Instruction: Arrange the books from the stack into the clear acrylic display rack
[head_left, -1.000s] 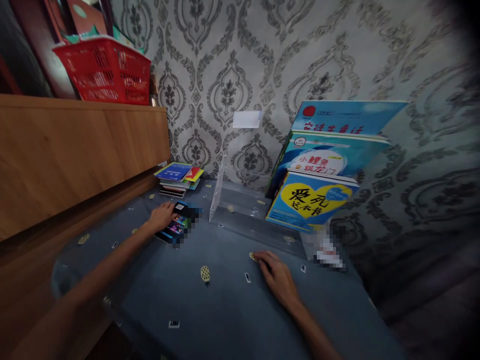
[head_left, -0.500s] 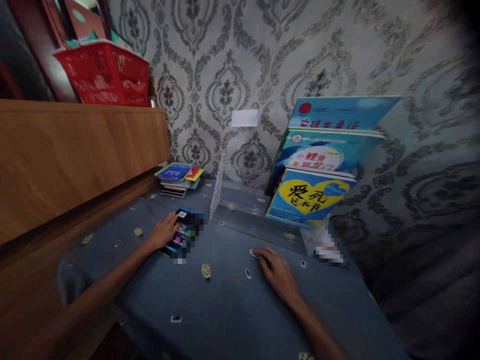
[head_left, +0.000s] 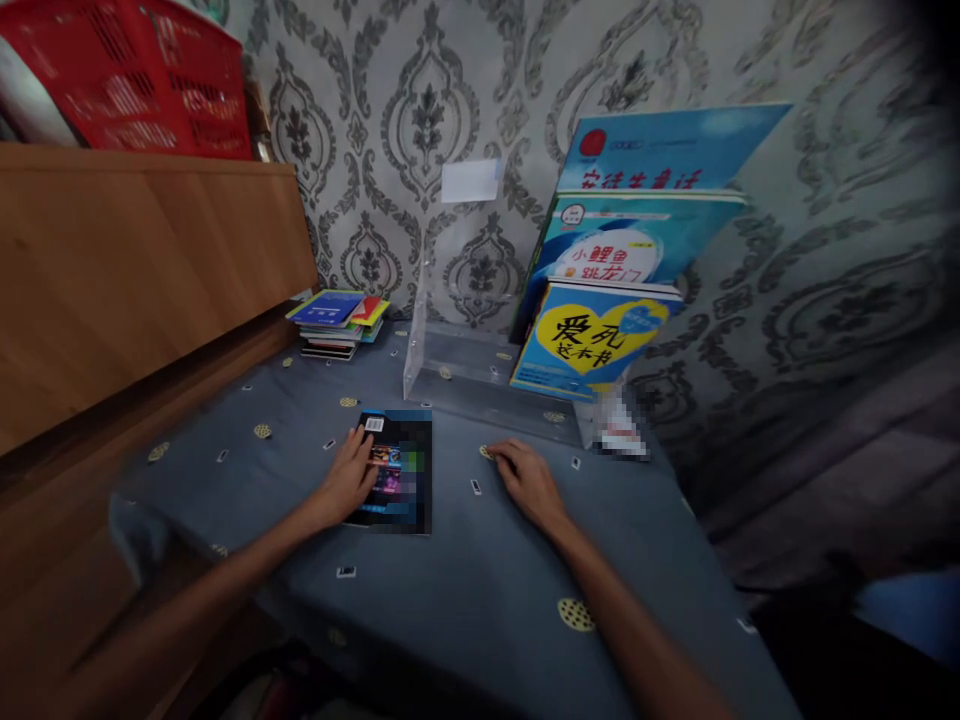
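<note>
A black book or booklet (head_left: 388, 440) with a barcode and small colour pictures lies flat on the tablecloth, part of it blurred out. My left hand (head_left: 346, 487) lies over its left side, fingers stretched across the cover. To the right, my right hand (head_left: 531, 487) rests on the cloth with loosely bent fingers and nothing visible in them. Beyond both hands stands a clear tiered rack (head_left: 480, 393). Its right side carries several upright picture books, the front one blue with a yellow heart (head_left: 577, 345).
A stack of thin books (head_left: 330, 325) sits at the back left of the cloth-covered table (head_left: 442, 590). Beside it runs a wooden cabinet (head_left: 150, 270) with a red basket (head_left: 172, 85) on top. A blurred-out white item (head_left: 621, 428) lies by the rack's right end.
My left hand and the black book have shifted right and nearer across the cloth, and more of the cover shows. My right hand keeps its place on the cloth. The view has tilted down.
</note>
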